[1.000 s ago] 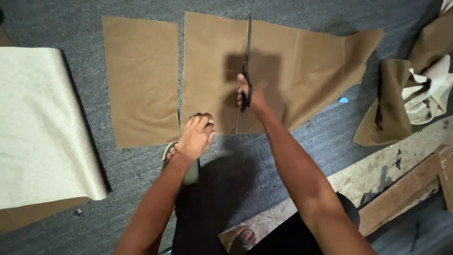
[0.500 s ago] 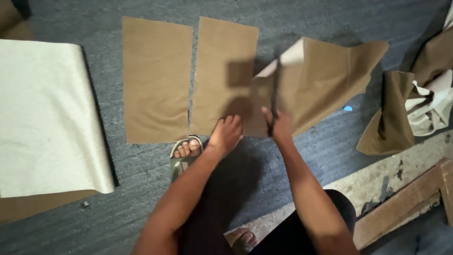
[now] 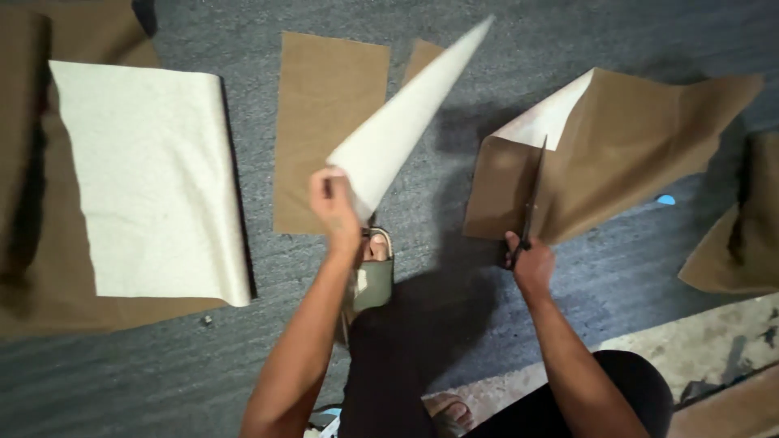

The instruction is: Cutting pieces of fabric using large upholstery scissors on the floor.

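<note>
My left hand (image 3: 334, 203) pinches the near corner of a cut brown fabric strip (image 3: 406, 122) and lifts it off the floor, its pale underside turned up. My right hand (image 3: 531, 264) grips a pair of long dark scissors (image 3: 531, 195), blades pointing away over the near edge of the larger brown fabric sheet (image 3: 633, 154), whose left corner is folded up and shows a pale back. A flat brown rectangle (image 3: 324, 130) lies on the grey floor just left of the lifted strip. My sandalled foot (image 3: 375, 272) rests below my left hand.
A cream fabric sheet (image 3: 150, 178) lies at left on top of brown fabric (image 3: 32, 308). More brown fabric (image 3: 738, 243) is bunched at the right edge. A small blue scrap (image 3: 665, 199) lies on the floor. A worn wooden board (image 3: 698, 357) runs along the bottom right.
My left hand has picked up the cut strip and raised it, turning its pale side up. My right hand with the scissors has shifted right along the larger sheet. The view has shifted left.
</note>
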